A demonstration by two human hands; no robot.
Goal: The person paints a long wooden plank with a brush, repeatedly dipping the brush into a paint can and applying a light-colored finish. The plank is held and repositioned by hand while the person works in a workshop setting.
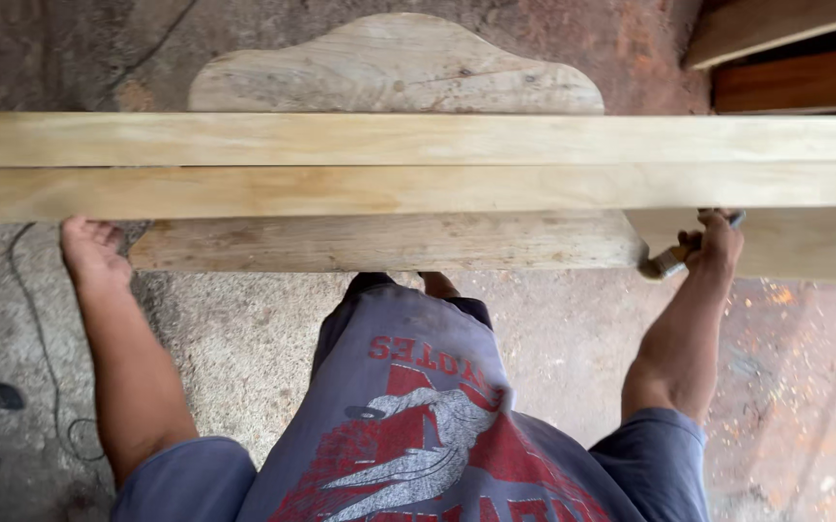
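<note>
Left hand (89, 246) at nine o'clock grips the long plank's (389, 188) underside. Right hand (713, 242) at three o'clock, clamped on a brush (667, 262), steadies it, mid-reposition.

Two long pale planks (418, 164) level side by side across a bench; wooden-handled brush (667, 261) under the near plank's right end.
</note>
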